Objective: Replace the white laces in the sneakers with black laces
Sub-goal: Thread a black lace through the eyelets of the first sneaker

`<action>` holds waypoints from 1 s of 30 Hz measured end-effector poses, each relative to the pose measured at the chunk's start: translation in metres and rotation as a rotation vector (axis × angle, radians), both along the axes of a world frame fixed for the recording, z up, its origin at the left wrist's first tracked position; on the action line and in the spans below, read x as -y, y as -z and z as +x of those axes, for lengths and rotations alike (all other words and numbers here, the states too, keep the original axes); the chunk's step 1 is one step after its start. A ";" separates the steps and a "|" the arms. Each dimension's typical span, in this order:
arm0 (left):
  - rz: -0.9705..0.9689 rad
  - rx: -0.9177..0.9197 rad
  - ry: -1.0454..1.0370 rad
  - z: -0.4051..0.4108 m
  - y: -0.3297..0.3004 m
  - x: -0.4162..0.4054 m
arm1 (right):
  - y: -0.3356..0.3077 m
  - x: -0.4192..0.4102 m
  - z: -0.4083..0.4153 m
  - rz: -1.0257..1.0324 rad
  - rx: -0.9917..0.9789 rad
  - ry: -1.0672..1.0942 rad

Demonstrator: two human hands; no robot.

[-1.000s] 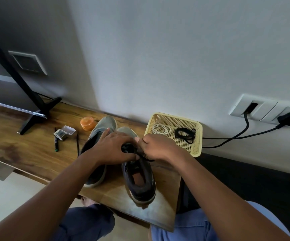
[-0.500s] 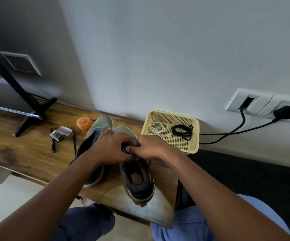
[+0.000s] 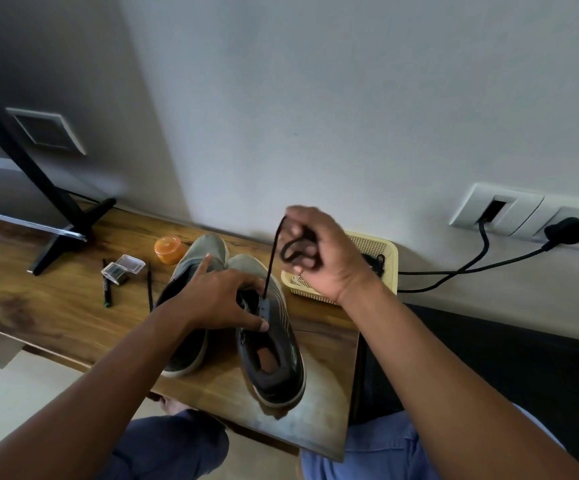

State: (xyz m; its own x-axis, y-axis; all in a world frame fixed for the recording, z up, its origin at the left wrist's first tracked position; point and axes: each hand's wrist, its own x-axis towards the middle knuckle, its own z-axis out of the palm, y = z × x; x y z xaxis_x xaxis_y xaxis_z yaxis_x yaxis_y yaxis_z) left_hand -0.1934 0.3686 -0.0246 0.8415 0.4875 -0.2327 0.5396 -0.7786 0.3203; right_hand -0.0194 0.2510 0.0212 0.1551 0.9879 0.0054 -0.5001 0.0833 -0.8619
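Setting: wooden shelf [image 3: 56, 306] along a grey wall, black stand foot at the far left, 2 plugs in the wall sockets on the right. I'm sitting in front of it, knees just under the edge.

Sneakers: 2 of them side by side, toes to the wall. Right sneaker [image 3: 274, 344] is the one being worked on, left sneaker [image 3: 191, 292] sits touching it.

Right hand: right hand [image 3: 319, 258] is up above the shoe, fingers curled round a bunched loop of the black lace [image 3: 272, 258], which runs taut down to an eyelet near the front of the right sneaker.

Left hand: left hand [image 3: 218, 299] lies over the tongue area, fingers spread and pressing, thumb on the eyelet strip, basically pinning the shoe down.

Progress: looks early-ish on this shoe. No white lace visible on either sneaker, so the pulling-out part seems done. Most eyelets on the right sneaker look empty, only the front has lace through. Can't tell how the left sneaker stands, the hand covers it.

Basket: cream mesh basket [image 3: 390, 268] by the wall behind my right hand. Something black is bunched inside, probably the 2nd black lace. Rest of the inside is hidden by the hand.

Other bits: orange tub [image 3: 169, 249], clear plastic case [image 3: 123, 268], a pen [image 3: 106, 287] and a thin dark strip, all left of the shoes.
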 end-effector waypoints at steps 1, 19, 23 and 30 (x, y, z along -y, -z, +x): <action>-0.001 -0.004 0.006 0.000 0.000 0.000 | -0.007 0.002 0.005 0.068 -0.157 -0.054; -0.049 -0.026 -0.007 -0.002 -0.010 0.003 | -0.034 0.012 0.026 0.181 -0.279 -0.070; 0.000 0.038 -0.021 -0.013 -0.013 0.005 | -0.031 0.006 0.027 -0.182 0.310 0.137; -0.197 0.176 -0.149 -0.042 -0.034 0.016 | -0.006 0.010 0.019 -0.542 1.343 0.236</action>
State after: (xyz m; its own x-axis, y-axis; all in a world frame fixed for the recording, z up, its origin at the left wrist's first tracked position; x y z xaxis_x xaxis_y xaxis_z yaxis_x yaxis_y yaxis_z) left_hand -0.2354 0.3529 0.0097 0.8001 0.5682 -0.1922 0.5659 -0.6088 0.5559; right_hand -0.0002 0.2414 0.0275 0.4876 0.8692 -0.0823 0.6645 -0.4306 -0.6107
